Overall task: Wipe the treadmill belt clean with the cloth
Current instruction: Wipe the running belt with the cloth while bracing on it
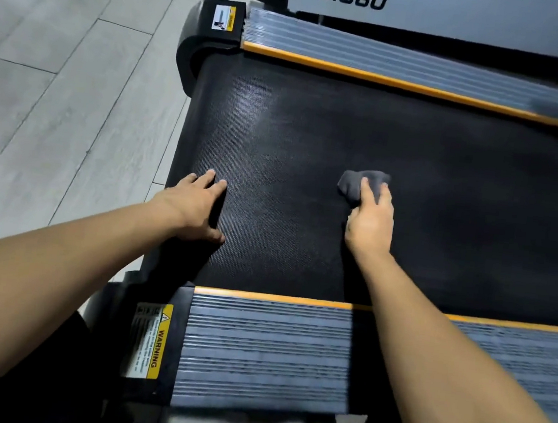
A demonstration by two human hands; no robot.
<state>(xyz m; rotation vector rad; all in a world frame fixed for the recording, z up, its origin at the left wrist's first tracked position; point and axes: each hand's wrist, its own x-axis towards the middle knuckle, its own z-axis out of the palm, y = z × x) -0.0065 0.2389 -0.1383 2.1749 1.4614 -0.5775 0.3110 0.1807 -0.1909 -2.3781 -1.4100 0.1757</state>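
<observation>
Belt wiping, cloth at frame centre.
Right hand (371, 221) grips the grey cloth (360, 182) against the treadmill belt (312, 139); left hand (199, 206) rests flat, fingers apparently straight, at the belt's left edge.

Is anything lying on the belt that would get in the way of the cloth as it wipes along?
Nothing visible does. The right hand grips the grey cloth on the black belt, which lies bare ahead of it. Only the left hand rests flat near the belt's end, off to the side.
</observation>
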